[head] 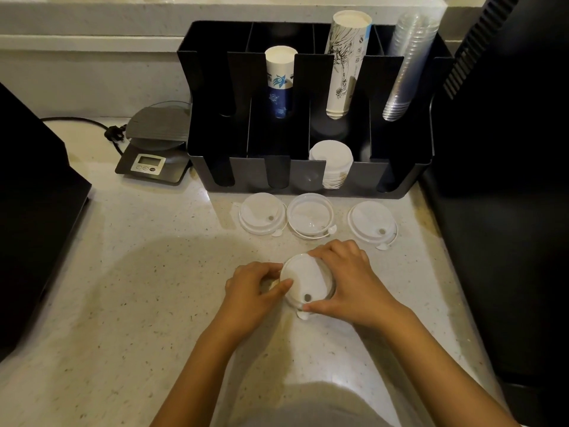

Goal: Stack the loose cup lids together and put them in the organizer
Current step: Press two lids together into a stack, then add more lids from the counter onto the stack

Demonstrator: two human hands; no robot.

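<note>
A white cup lid point(306, 280) sits low over the speckled counter, gripped from both sides. My left hand point(251, 289) pinches its left rim and my right hand point(348, 278) curls over its right rim; whether more lids lie under it I cannot tell. Three loose lids lie in a row farther back: a left lid point(261, 214), a clear upturned middle lid point(310, 215) and a right lid point(372, 223). Just behind them stands the black organizer point(308, 175), with a stack of white lids point(334, 163) in a front slot.
The organizer's rear slots hold a blue-and-white cup stack point(279, 81), a printed cup stack point(345, 63) and clear cups point(406, 63). A digital scale point(155, 146) with a black cord sits at the left. Dark machines flank the counter at the left point(34, 211) and right point(505, 180).
</note>
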